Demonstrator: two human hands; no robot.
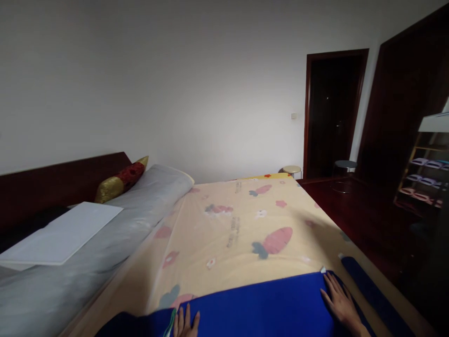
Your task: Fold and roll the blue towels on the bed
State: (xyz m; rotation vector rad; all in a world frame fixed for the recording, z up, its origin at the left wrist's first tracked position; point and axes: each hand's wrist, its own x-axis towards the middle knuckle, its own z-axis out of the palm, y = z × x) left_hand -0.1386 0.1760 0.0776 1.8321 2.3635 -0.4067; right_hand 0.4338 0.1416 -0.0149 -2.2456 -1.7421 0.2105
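A blue cloth (259, 306) lies across the near end of a bed covered by a cream sheet (238, 224) printed with carrots and flowers. My left hand (185, 324) rests flat on the cloth's near left part, fingers stretched out, only partly in view at the bottom edge. My right hand (340, 302) lies flat on the cloth's far right corner, fingers spread, fingertips close to a small white tag (323, 270). Neither hand holds anything.
A long grey bolster (115, 224) runs along the left, with a white board (63, 234) on it and a gold and red cushion (121, 180) by the dark headboard (52, 180). A blue strip (372, 290) lies on the bed's right edge. Two stools (343, 164), a dark doorway and shelves (426, 173) stand at right.
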